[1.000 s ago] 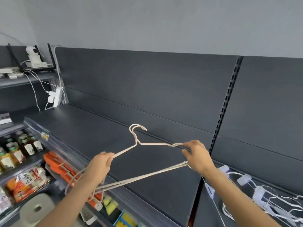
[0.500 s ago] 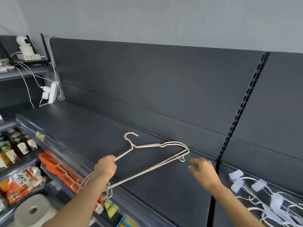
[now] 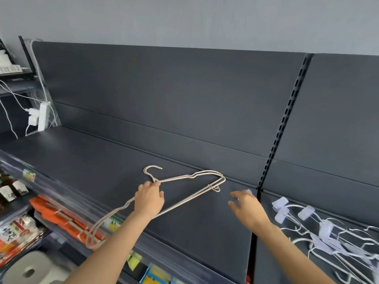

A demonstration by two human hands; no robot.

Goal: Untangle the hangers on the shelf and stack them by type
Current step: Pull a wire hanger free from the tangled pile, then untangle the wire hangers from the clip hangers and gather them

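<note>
**Hands at the hanger shelf: left gripping, right free**

Left hand (image 3: 148,198) curls its fingers round the neck of the beige wire hangers (image 3: 174,178), just under the hook. Right hand (image 3: 246,208) holds nothing, its fingers spread and relaxed, just left of the slotted post (image 3: 287,119). The beige hangers lie together, left of the post and low over the dark shelf (image 3: 92,160). One shoulder points toward the post and the other overhangs the shelf's front edge. Whether they rest on the shelf cannot be told. Right of the post, a tangle of white clip hangers (image 3: 328,238) lies on the next shelf bay. Far left of the post, a white power strip (image 3: 43,116) hangs at the shelf's end.
</note>
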